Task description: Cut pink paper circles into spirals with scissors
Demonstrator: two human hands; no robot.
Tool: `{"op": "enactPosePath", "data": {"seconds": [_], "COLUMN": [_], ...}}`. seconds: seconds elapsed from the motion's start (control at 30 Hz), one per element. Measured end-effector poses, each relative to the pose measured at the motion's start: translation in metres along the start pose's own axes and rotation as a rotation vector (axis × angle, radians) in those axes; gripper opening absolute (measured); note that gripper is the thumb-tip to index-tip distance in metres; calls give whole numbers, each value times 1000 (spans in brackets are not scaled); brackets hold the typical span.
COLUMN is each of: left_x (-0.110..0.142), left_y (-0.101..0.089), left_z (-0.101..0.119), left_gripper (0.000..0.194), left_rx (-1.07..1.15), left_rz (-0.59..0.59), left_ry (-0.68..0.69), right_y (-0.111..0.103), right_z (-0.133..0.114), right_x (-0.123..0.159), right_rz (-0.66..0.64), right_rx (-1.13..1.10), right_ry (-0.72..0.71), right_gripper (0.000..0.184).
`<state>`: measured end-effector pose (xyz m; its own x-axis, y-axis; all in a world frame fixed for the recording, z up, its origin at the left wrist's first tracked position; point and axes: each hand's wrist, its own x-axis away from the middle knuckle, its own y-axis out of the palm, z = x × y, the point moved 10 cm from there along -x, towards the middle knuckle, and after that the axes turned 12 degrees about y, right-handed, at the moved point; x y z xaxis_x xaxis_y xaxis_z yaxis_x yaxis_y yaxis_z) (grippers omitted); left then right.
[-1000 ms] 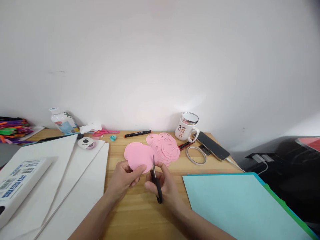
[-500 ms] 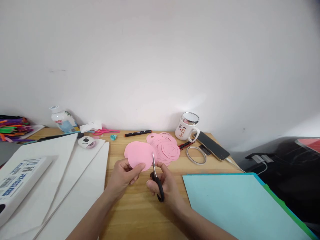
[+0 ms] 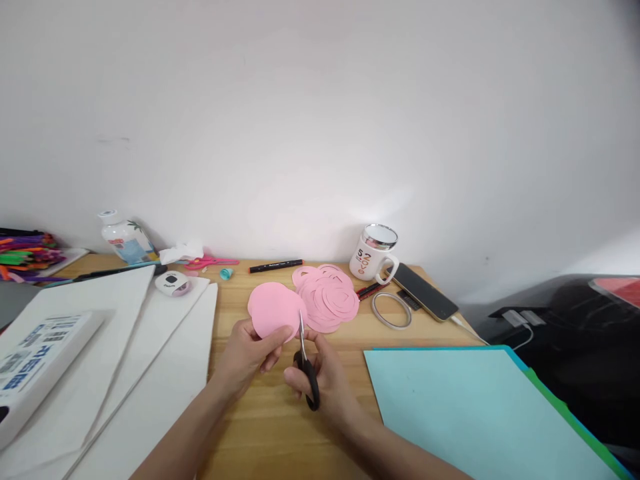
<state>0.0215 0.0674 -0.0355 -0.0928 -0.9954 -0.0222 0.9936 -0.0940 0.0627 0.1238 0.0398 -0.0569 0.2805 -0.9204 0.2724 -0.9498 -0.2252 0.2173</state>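
Observation:
My left hand (image 3: 257, 350) pinches a round piece of pink paper (image 3: 275, 317) between thumb and fingers, holding it just above the wooden desk. In my right hand (image 3: 323, 377) is a pair of scissors (image 3: 308, 377) with black handles, its metal blades pointing away from me at the right edge of the pink paper. The blades look close together and cover part of that edge. Right behind lies a pile of pink paper rings and curved strips (image 3: 333, 300), partly hidden by the held paper and my right hand.
White boards (image 3: 175, 367) with a long white box (image 3: 45, 373) lie left. At the back are a bottle (image 3: 127, 240), pink scissors (image 3: 213, 261), a black marker (image 3: 276, 266) and a mug (image 3: 375, 253). Right are a ring (image 3: 392, 311), a phone (image 3: 423, 293) and light-blue sheets (image 3: 475, 407).
My right hand and the scissors have shifted slightly left and down along the paper's edge. The blades look closer together, and the pink paper has turned or tilted a little.

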Motion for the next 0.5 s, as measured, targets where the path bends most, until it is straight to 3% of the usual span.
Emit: {"op": "enactPosePath", "data": {"seconds": [0.5], "left_x": [0], "left_y": [1], "left_z": [5], "left_gripper": [36], "left_rx": [-75], "left_rz": [-44], "left_ry": [35], "right_y": [0], "right_z": [-12], "right_x": [0], "right_rz": [-65], "right_rx": [-92], "right_ry": [-53], "right_gripper": [56]}}
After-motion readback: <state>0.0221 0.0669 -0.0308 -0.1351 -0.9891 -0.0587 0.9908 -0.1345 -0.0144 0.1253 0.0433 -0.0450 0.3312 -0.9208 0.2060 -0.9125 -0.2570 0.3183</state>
